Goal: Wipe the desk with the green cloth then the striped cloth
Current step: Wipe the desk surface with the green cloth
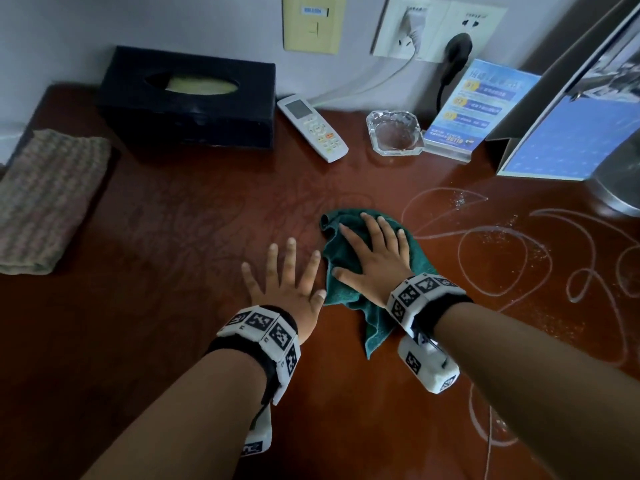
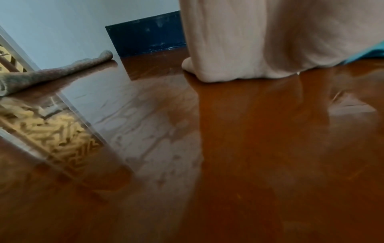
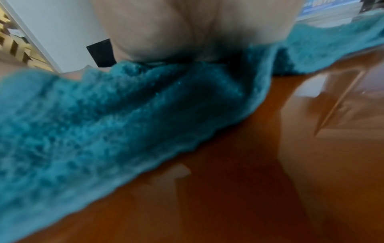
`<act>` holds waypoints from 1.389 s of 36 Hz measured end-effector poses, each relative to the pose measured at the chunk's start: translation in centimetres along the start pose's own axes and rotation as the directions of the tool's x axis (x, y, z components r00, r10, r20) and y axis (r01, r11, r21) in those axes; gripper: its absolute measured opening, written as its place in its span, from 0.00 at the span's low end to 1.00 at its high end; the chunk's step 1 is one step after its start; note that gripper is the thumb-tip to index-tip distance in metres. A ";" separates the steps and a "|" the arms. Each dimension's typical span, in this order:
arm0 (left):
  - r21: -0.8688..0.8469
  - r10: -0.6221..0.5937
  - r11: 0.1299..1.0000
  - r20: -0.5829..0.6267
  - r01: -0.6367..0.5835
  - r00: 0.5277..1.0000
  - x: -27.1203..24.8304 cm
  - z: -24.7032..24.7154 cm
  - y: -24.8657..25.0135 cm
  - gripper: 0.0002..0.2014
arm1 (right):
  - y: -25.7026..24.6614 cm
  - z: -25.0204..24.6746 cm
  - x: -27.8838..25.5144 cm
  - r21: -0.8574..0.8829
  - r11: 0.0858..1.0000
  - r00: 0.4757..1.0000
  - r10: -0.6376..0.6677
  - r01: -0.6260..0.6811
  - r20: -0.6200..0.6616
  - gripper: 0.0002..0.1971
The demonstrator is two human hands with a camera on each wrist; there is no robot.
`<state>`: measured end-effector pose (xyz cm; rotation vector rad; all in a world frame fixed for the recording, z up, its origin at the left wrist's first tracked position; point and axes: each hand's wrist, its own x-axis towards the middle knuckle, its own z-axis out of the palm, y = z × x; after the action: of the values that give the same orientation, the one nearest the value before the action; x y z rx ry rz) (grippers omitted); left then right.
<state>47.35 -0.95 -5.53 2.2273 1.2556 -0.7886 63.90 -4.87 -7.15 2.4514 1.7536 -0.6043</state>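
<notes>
The green cloth [image 1: 341,268] lies crumpled near the middle of the dark red desk [image 1: 173,237]. My right hand [image 1: 375,251] presses flat on it with fingers spread. My left hand [image 1: 287,275] rests flat on the bare wood just left of the cloth, fingers spread, thumb at the cloth's edge. White scribbled marks [image 1: 502,244] cover the desk to the right of the cloth. The striped cloth [image 1: 45,199] lies folded at the desk's left edge. In the right wrist view the green cloth [image 3: 104,123] fills the frame under my palm [image 3: 187,29]. The left wrist view shows my palm [image 2: 259,41] on the wood.
Along the back wall stand a black tissue box [image 1: 187,98], a white remote [image 1: 311,128], a glass ashtray [image 1: 394,131], a blue leaflet stand [image 1: 478,109] and a blue folder [image 1: 568,133]. A metal base [image 1: 620,192] sits at the far right.
</notes>
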 end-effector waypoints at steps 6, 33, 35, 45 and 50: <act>0.001 0.015 1.000 0.008 -0.015 1.000 0.1 0.0 -0.1 0.27 | -0.1 -0.8 3.0 0.037 0.998 0.996 0.058 -0.055 -0.072 0.38; -0.012 0.024 1.000 0.003 -0.024 1.000 0.2 0.1 -0.2 0.27 | 4.3 -4.7 4.5 -0.174 0.965 0.979 -0.202 0.194 -0.031 0.36; -0.014 0.024 1.000 0.000 -0.024 1.000 0.2 0.1 -0.3 0.28 | 4.9 -4.5 5.3 -0.186 0.954 0.972 -0.234 0.234 0.022 0.35; -0.001 0.006 1.000 0.013 -0.006 1.000 0.3 0.1 -0.2 0.28 | 5.6 -3.6 8.1 -0.149 0.954 0.965 -0.262 0.261 0.018 0.35; 0.009 0.006 1.000 0.014 -0.006 1.000 0.2 0.1 -0.2 0.28 | 5.9 -3.4 8.8 -0.071 0.993 0.993 -0.100 0.096 -0.060 0.35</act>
<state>47.26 -0.78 -5.79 2.2281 1.2407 -0.8075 72.65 1.91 -8.12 2.3764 1.8946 -0.4711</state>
